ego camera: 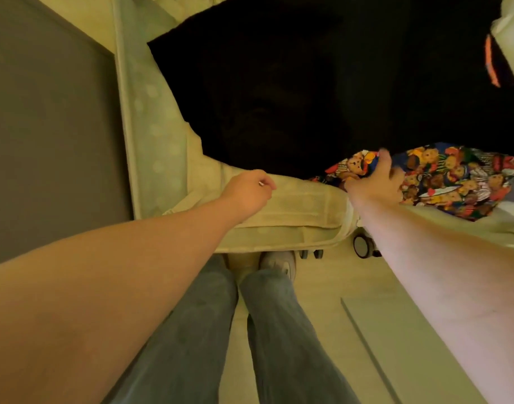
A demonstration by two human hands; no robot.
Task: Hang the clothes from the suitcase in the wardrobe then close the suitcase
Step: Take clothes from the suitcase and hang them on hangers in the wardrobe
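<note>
The step in hand seems to be taking the next piece of clothing out. The right hand (378, 179) reaches forward and its fingers are curled into the bear cloth (454, 182), so it grips the cloth at its near edge. This cloth lies low, just under the hem of the black garment (308, 83), and over a pale rim that I take to be the suitcase (503, 220), because a wheel (363, 246) shows below it. The black garment hangs wide and high beside the dotted wardrobe (151, 118) panel, so I judge it is already up, though the rail is not visible.

The left hand (250, 188) hovers over a cream fabric edge with its fingers curled. A small pale thing shows at the fingertips, but I cannot tell if the hand holds it.

The next move calls for lifting the bear cloth free without pulling on the black hem, then finding a hanger; none is visible here. The suitcase is not yet closed.
</note>
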